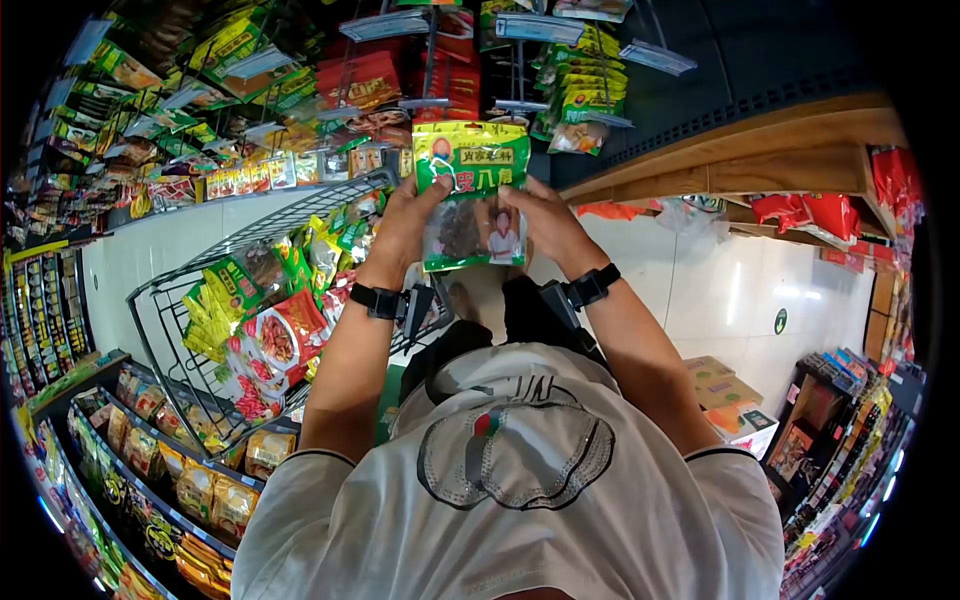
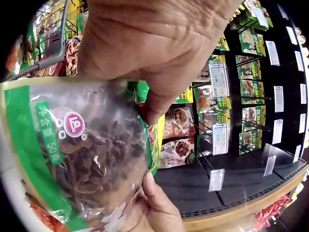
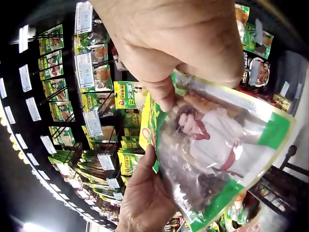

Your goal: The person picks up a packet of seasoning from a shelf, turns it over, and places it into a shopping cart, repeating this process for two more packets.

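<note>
A green and yellow spice bag (image 1: 462, 235) is held up in front of the chest, its clear lower part showing dark dried pieces. My left hand (image 1: 405, 218) grips its left edge and my right hand (image 1: 552, 222) its right edge, thumbs lying on the printed front. In the left wrist view the bag's clear window (image 2: 101, 145) shows brown pieces beside a round pink logo. The right wrist view has a printed figure in white (image 3: 215, 137) on the bag, with fingers pinching its edge. The fingers behind the bag are largely hidden in the head view.
To the left stands a wire shopping cart (image 1: 140, 318) holding several packets, among them a red and white one (image 1: 280, 338). Hooks with hanging packets (image 1: 590, 85) and price tags line the rack ahead. A wooden shelf edge (image 1: 720, 155) runs at the right, with cardboard boxes (image 1: 715, 385) below.
</note>
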The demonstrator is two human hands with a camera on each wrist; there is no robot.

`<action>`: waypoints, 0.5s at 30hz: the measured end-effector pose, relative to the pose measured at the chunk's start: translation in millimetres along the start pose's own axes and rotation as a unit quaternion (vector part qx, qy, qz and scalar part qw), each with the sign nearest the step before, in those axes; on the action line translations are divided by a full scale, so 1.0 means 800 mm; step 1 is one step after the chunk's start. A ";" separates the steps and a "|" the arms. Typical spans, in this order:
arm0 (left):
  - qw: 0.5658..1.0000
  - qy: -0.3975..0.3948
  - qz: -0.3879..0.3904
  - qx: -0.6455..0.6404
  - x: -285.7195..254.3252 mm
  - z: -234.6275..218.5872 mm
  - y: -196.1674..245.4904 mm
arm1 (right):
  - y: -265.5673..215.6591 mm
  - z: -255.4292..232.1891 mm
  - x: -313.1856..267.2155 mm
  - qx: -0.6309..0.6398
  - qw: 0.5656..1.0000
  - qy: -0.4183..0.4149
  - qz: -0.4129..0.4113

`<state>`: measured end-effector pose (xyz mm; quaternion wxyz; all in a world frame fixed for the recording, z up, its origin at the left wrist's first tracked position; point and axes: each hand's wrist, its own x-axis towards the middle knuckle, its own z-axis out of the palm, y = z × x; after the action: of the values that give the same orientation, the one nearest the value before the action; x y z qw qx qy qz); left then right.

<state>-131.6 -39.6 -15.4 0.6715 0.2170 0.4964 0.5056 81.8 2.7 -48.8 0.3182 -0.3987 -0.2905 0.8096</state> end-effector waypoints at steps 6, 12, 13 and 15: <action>0.999 0.022 0.015 0.035 0.026 0.007 -0.013 | -0.013 -0.014 0.005 -0.001 1.000 -0.010 0.020; 0.978 0.099 0.047 0.175 0.044 -0.003 -0.051 | -0.025 -0.005 0.003 -0.148 0.987 0.006 -0.070; 0.989 0.077 0.036 0.119 0.039 0.009 -0.048 | -0.031 0.007 -0.001 -0.188 0.978 -0.012 -0.089; 0.999 0.037 0.013 0.005 0.022 0.031 -0.038 | -0.047 0.044 -0.022 -0.214 0.968 -0.067 -0.109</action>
<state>-95.6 -30.7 -37.3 0.6448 0.2081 0.5203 0.5198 71.8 5.2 4.3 0.2912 -0.3687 -0.5195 0.7137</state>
